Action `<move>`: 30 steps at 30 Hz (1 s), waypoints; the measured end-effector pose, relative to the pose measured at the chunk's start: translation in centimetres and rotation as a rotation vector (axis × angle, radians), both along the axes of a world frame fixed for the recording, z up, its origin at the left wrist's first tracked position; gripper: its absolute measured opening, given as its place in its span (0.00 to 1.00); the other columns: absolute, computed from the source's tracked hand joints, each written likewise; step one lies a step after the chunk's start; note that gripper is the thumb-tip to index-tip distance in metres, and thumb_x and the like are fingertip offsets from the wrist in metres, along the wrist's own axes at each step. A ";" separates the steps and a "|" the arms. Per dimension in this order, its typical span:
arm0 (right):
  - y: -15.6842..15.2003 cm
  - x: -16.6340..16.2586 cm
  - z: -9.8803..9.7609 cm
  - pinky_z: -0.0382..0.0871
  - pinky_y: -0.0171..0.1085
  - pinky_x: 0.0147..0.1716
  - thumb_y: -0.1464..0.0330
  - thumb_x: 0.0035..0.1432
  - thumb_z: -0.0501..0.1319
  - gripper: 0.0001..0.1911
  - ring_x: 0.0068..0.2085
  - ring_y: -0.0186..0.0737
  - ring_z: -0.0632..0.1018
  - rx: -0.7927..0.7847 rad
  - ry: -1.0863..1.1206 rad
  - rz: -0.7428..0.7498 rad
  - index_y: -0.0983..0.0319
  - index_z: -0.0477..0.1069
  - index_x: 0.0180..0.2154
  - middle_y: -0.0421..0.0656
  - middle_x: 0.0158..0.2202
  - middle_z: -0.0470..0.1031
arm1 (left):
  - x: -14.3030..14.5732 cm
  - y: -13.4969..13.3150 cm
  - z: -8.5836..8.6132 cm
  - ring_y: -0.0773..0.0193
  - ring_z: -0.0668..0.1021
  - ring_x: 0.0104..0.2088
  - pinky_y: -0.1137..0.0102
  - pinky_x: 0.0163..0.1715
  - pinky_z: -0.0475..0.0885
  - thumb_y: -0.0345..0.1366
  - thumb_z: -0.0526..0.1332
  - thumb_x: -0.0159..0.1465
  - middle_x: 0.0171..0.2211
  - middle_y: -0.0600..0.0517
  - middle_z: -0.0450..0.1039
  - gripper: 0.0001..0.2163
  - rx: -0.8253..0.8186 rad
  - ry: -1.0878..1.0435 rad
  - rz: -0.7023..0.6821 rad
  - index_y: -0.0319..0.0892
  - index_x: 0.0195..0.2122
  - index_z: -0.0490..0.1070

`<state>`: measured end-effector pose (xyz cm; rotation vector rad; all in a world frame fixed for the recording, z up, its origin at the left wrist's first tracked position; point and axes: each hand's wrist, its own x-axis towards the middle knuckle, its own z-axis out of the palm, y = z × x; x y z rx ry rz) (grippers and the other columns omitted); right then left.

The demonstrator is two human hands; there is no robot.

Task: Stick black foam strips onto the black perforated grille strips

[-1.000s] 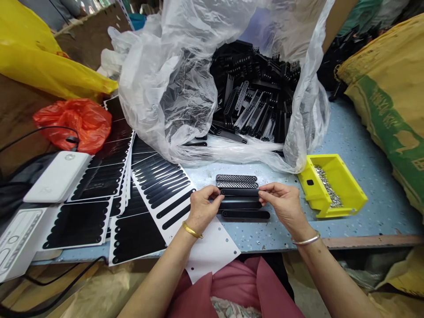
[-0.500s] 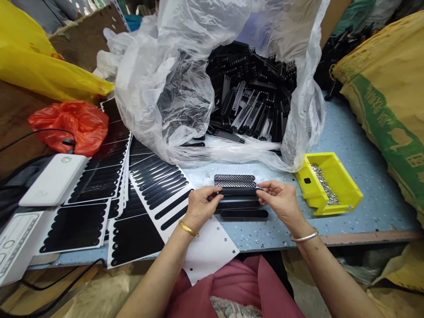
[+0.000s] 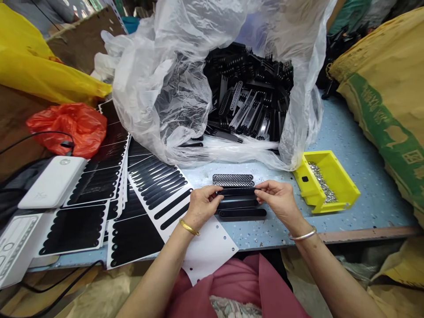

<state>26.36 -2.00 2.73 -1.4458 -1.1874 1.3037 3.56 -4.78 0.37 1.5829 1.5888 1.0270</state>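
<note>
My left hand (image 3: 207,199) and my right hand (image 3: 274,197) pinch the two ends of a long black strip (image 3: 236,191) with rounded ends. It is stretched level between my fingertips; whether it touches a bar under it I cannot tell. Just beyond it lie two black bars with lattice faces (image 3: 232,177), side by side. Nearer to me are smooth black bars (image 3: 243,214) on the blue table. Left of my left hand, a white backing sheet (image 3: 212,238) carries black strips of the same shape (image 3: 172,204), and part of it is bare.
A clear plastic bag (image 3: 139,88) full of black plastic parts (image 3: 248,101) stands behind. On the right sit a yellow bin (image 3: 341,176) of small metal pieces and a large yellow-green sack (image 3: 387,115). More strip sheets (image 3: 73,227), a white power bank (image 3: 53,181) and a red bag (image 3: 69,128) lie left.
Both hands keep their pinch on the black strip and have hardly moved. The whole view has shifted slightly.
</note>
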 end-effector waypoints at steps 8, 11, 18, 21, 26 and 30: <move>0.3 -0.1 0.3 0.67 0.32 0.16 0.67 0.38 0.70 0.08 0.17 0.33 0.71 -0.016 -0.024 0.006 0.63 0.76 0.23 0.38 0.15 0.71 | -0.4 0.2 -0.2 0.70 0.73 0.17 0.76 0.18 0.70 0.32 0.65 0.54 0.19 0.56 0.74 0.09 -0.151 -0.092 -0.030 0.42 0.36 0.80; 0.5 -0.2 0.0 0.66 0.32 0.15 0.66 0.38 0.69 0.08 0.16 0.33 0.70 0.019 -0.099 -0.001 0.63 0.75 0.23 0.38 0.14 0.71 | -0.4 0.4 0.1 0.71 0.71 0.15 0.77 0.16 0.68 0.33 0.65 0.53 0.17 0.58 0.71 0.08 -0.187 -0.136 -0.049 0.43 0.34 0.79; 0.4 -0.2 -0.5 0.66 0.33 0.16 0.65 0.40 0.68 0.08 0.18 0.34 0.71 0.035 -0.149 0.013 0.63 0.75 0.24 0.38 0.15 0.70 | -0.1 0.3 0.7 0.71 0.69 0.16 0.77 0.17 0.67 0.36 0.63 0.56 0.18 0.57 0.70 0.08 -0.155 -0.085 -0.047 0.41 0.34 0.78; 0.4 -0.2 -0.6 0.66 0.33 0.16 0.66 0.40 0.68 0.08 0.18 0.34 0.71 0.039 -0.161 0.016 0.63 0.75 0.25 0.38 0.15 0.70 | 0.1 0.2 0.5 0.71 0.69 0.18 0.76 0.19 0.66 0.36 0.59 0.60 0.18 0.56 0.70 0.09 -0.086 -0.005 -0.021 0.41 0.34 0.78; 0.4 0.0 -0.1 0.67 0.33 0.16 0.65 0.40 0.69 0.09 0.18 0.34 0.72 0.026 -0.136 0.020 0.63 0.76 0.24 0.38 0.16 0.71 | 0.2 0.3 0.0 0.70 0.69 0.18 0.76 0.19 0.65 0.37 0.60 0.59 0.17 0.57 0.71 0.08 -0.059 0.067 -0.014 0.42 0.31 0.79; 0.3 0.4 1.0 0.67 0.32 0.16 0.65 0.39 0.71 0.11 0.19 0.34 0.73 -0.043 -0.057 0.038 0.64 0.79 0.27 0.40 0.18 0.75 | 0.1 0.3 -0.6 0.67 0.75 0.21 0.74 0.23 0.70 0.38 0.62 0.58 0.22 0.54 0.78 0.08 -0.033 0.020 0.031 0.43 0.31 0.80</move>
